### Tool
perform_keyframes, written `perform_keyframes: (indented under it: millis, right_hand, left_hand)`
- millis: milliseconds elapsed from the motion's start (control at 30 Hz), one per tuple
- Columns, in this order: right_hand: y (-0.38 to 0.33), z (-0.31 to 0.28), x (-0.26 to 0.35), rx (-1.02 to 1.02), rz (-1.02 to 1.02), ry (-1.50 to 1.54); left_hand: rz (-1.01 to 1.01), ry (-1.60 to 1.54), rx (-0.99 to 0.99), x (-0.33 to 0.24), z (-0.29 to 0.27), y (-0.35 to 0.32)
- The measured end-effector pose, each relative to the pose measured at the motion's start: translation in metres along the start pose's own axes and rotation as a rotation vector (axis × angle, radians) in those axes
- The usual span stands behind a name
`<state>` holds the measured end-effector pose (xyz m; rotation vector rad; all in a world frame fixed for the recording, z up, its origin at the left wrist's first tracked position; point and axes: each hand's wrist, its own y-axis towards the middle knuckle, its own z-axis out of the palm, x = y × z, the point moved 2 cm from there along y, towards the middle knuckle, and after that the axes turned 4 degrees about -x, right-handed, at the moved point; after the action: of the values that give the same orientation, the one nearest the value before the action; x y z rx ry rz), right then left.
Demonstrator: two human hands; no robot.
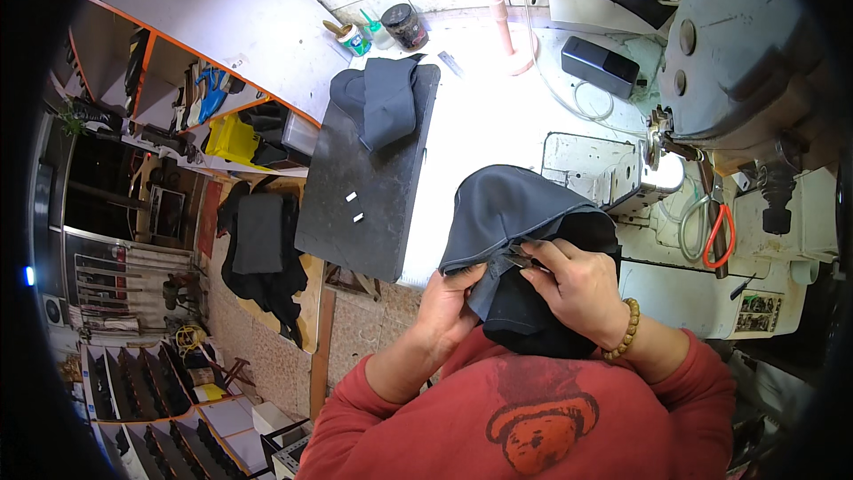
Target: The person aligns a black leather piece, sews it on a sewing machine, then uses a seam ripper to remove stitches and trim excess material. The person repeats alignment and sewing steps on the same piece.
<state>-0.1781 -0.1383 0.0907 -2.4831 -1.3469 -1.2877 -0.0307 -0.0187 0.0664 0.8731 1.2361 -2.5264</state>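
Observation:
A stitched dark grey fabric piece (511, 204), domed at the top with black material (582, 236) folded beneath it, lies over the table's front edge and my lap. My left hand (449, 307) pinches its lower left edge, thumb on top near the seam. From the right, my right hand (573, 289) closes round a small dark metal tool (518, 256), its tip at the fabric fold beside my left thumb. My fingers cover most of the tool, so its exact kind is unclear. A beaded bracelet (631, 329) circles my right wrist.
A sewing machine (746, 62) stands on the right, its arm (591, 169) close to the fabric. Red-handled scissors (718, 236) hang beside it. A black board (364, 204) at left carries more grey pieces (382, 102). Behind are a pink lamp stand (502, 27) and a black box (600, 67).

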Motion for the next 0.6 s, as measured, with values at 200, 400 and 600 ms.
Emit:
perform_keyframes:
  millis: [200,400,600]
  right_hand:
    - [0.008,-0.009,0.009,0.005,-0.074,-0.121]
    - [0.007,-0.006,0.008,0.001,-0.099,-0.136]
    - [0.006,0.01,-0.002,-0.009,0.114,0.138]
  left_hand:
    - [0.018,0.01,0.011,-0.002,0.002,-0.001]
    - [0.028,-0.004,0.026,0.001,0.001,0.0]
    - [-0.022,-0.031,0.029,0.005,-0.005,0.006]
